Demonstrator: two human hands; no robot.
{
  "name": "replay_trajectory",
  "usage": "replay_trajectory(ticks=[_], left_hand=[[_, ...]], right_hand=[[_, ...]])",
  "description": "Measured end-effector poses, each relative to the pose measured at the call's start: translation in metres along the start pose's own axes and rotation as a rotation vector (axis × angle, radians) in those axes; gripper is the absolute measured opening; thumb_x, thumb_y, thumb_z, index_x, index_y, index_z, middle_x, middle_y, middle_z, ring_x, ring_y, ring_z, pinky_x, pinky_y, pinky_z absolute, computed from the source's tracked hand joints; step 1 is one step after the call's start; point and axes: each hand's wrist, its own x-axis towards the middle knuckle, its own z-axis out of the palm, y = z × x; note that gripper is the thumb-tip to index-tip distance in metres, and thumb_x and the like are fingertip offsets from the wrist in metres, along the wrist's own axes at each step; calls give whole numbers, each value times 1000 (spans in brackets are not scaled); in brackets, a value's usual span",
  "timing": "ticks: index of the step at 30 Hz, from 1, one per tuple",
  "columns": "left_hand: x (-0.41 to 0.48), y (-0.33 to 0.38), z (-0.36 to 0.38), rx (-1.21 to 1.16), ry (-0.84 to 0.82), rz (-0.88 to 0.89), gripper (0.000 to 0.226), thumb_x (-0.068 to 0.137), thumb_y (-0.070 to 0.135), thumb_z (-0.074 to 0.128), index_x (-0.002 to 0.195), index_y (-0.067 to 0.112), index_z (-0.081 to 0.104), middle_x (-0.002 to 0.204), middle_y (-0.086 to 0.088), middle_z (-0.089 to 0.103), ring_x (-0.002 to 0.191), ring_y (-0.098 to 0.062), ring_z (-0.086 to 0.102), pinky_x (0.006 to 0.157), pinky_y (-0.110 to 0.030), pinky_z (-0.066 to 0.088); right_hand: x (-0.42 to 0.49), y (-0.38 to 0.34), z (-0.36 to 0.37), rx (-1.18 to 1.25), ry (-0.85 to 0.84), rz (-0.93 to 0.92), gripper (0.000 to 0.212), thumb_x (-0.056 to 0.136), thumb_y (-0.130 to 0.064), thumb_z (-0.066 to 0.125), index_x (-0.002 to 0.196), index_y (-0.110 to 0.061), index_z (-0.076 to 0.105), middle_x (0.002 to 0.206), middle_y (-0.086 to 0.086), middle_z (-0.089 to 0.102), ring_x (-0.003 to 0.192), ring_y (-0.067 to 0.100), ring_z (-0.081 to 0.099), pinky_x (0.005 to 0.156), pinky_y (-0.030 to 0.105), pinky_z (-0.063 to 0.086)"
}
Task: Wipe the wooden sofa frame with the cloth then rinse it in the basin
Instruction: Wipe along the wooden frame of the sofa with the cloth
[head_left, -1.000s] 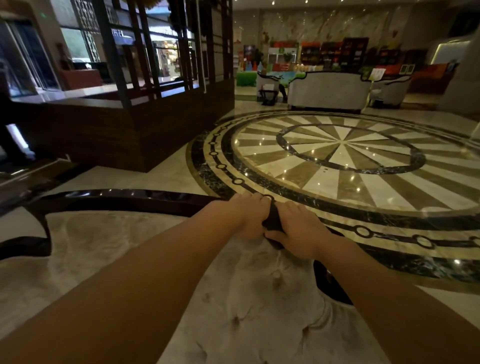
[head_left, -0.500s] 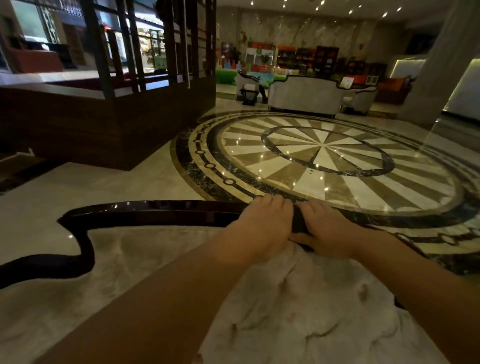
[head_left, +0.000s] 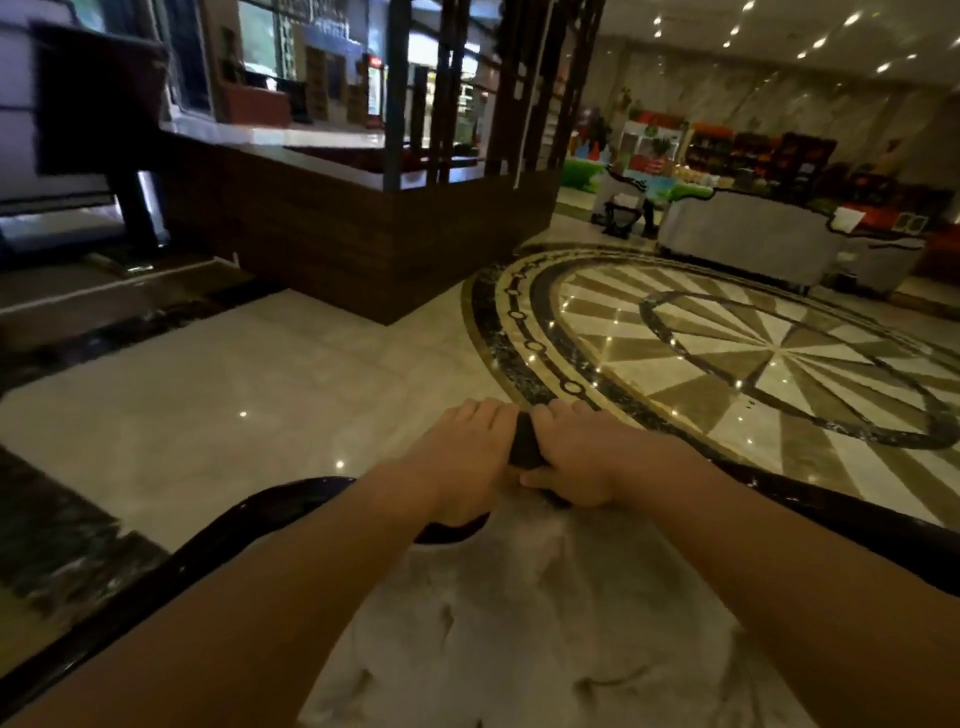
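Cloth mostly hidden btwn left hand & right hand; frame cut off.

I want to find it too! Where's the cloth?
Find the pale sofa back with its dark wooden frame. Both hands meet on the top rail. The cloth is the small dark bundle squeezed between them, duller than the shiny wood.

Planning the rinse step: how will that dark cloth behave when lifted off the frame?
Probably floppy: the dark cloth bunches between the left hand and right hand, draped over the glossy sofa frame. Likely light. It may slide easily on that polished wood.
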Motion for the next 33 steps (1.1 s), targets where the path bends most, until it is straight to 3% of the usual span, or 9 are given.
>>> replay_trajectory(ticks=[7,10,12,14,18,22,25,30,33], left_hand=[[-40,-41,56,-587,214,-77,44,90,15,47,133,15,41,128,-11,50,113,-28,50,95,-45,45],[-51,-27,89,-836,224,-230,30,91,15,41,114,34,44,118,-3,58,108,-24,56,91,-42,49],[-61,-34,103,-724,204,-302,15,89,17,44,102,24,46,107,-8,60,101,-31,58,82,-41,49],[-78,-56,115,-405,193,-182,17,89,21,43,101,14,52,104,-14,59,100,-37,55,83,-39,43],[-97,-103,114,161,1,-97,57,93,33,27,142,3,30,142,-20,42,131,-36,36,116,-50,20],[-102,-135,104,288,-24,-112,55,97,34,27,143,3,25,143,-20,40,129,-36,38,115,-51,19],[-121,-161,92,334,-28,-182,74,88,47,3,141,2,27,138,-21,45,122,-38,44,111,-51,25],[-184,-207,98,249,-71,-398,71,91,51,21,142,2,24,134,-18,47,116,-34,48,103,-42,33],[-263,-223,108,140,-181,-582,76,87,56,21,141,3,23,130,-15,46,114,-31,48,100,-40,37]], right_hand=[[38,-60,-9,-149,-44,-120,68,86,-47,64,139,-14,35,136,13,44,123,33,45,101,46,42],[54,-96,-7,-526,-72,-214,42,89,-36,62,122,-11,56,104,9,54,96,29,54,80,40,44],[65,-120,7,-784,-169,-203,29,92,-31,57,114,-13,62,83,5,49,79,26,52,74,39,42],[75,-137,35,-864,-303,-150,31,96,-38,50,118,-19,60,90,5,53,85,26,54,73,37,41],[98,-143,79,-348,-400,-90,62,91,-61,46,132,-15,50,123,9,59,102,25,55,89,37,42],[115,-146,102,92,-210,-48,65,83,-58,62,129,-15,43,120,9,51,95,22,53,83,36,46],[124,-168,117,250,20,-141,69,82,-61,60,130,-15,42,123,9,50,102,25,54,88,43,49],[152,-237,115,-79,156,-352,100,73,-83,37,147,-17,25,141,10,43,122,34,45,102,49,36],[156,-316,128,-253,168,-588,90,79,-77,42,147,-20,27,144,10,43,127,36,41,106,54,28]])
